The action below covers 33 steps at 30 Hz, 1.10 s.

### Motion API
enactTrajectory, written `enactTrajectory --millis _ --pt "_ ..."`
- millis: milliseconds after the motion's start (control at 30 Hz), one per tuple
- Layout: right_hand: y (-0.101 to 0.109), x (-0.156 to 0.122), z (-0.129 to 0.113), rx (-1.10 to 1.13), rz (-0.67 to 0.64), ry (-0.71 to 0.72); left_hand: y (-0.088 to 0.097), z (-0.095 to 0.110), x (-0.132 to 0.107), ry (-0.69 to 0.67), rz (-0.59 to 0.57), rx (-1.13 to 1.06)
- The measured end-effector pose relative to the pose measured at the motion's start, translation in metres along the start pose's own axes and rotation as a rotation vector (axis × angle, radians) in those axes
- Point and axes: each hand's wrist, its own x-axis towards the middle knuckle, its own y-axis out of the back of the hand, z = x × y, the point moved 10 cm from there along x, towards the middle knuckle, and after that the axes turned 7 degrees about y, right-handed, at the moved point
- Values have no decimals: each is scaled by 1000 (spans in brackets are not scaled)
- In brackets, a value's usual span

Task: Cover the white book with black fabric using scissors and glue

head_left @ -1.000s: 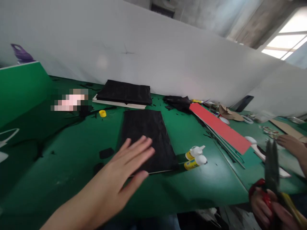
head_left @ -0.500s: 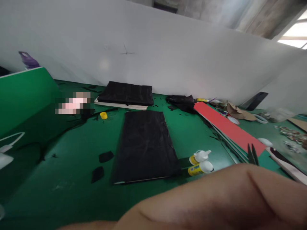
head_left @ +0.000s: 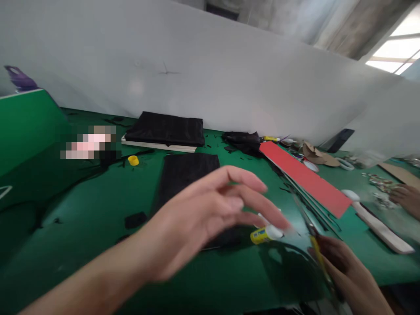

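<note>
Green table [head_left: 98,245] surface: matt, felt-like covering with a faint sheen. Black sheet [head_left: 187,175] lying on it: dull cloth, faintly wrinkled, like the folded black stack [head_left: 166,129] that rests on a pale board, seemingly wood. Glue bottle [head_left: 262,235]: glossy yellow plastic with a white cap; red strip [head_left: 305,177]: smooth, matt card; scissors [head_left: 311,236] in the right hand [head_left: 341,262]: blurred, blades appear metal.

A flat black fabric-covered board [head_left: 183,175] lies frame centre on the green table mat [head_left: 82,227]; a long red card strip [head_left: 305,177] right; a small yellow cap [head_left: 133,160] left.
</note>
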Motion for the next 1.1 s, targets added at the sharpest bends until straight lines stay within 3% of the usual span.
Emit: enactTrajectory --millis 67,100,133,200,300,367,467,600,800,900,1033,1100 --pt "-17 22 3 -60 -52 -9 12 -49 32 217 -20 -320" --pt "-24 31 3 -107 -73 0 13 -78 43 328 -16 -335" --pt "-30 39 0 -155 -85 24 14 -106 49 444 0 -230" --pt "-35 48 -17 -220 -76 122 15 -131 61 421 48 64" --pt "-26 40 -62 -248 -4 321 -21 -117 67 215 -53 213" --pt "-15 26 -98 -220 32 433 -59 -93 62 112 -214 170" --pt "-12 11 -142 -67 -35 530 -109 -57 52 16 -393 99" --pt "-21 11 -161 110 -63 504 -138 -39 51 -59 -363 170" --pt "-29 14 -145 217 -7 322 -143 -50 54 12 -293 65" --pt "-9 15 -128 192 87 275 -134 -52 55 94 -310 -42" --pt "44 26 -71 -215 351 66 -99 -56 72 221 -271 -144" --pt "52 37 -49 -448 319 8 -73 -62 91 234 -184 -144"
